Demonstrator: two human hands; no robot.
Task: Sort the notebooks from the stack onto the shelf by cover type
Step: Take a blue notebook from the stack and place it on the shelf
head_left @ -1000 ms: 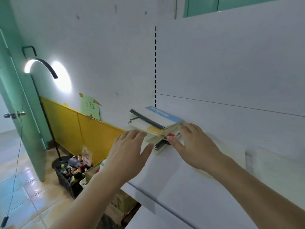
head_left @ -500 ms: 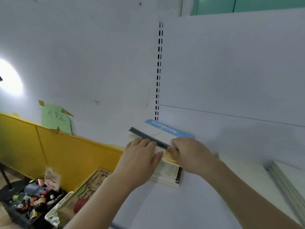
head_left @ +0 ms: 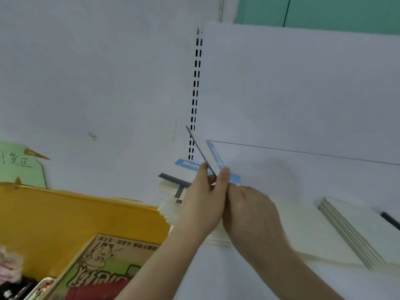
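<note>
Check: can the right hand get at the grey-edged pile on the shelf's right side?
Probably not yet: the right hand and left hand both pinch the lifted notebook. The way to the pile looks free.

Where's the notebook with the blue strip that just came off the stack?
Centre of the head view: the lifted notebook is tilted up on edge, pinched between the left hand and right hand, above the stack, near the slotted rail.

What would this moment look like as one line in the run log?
step: lifting top notebook | hands: left hand and right hand pinch it, tilted | stack: below | shelf
</note>
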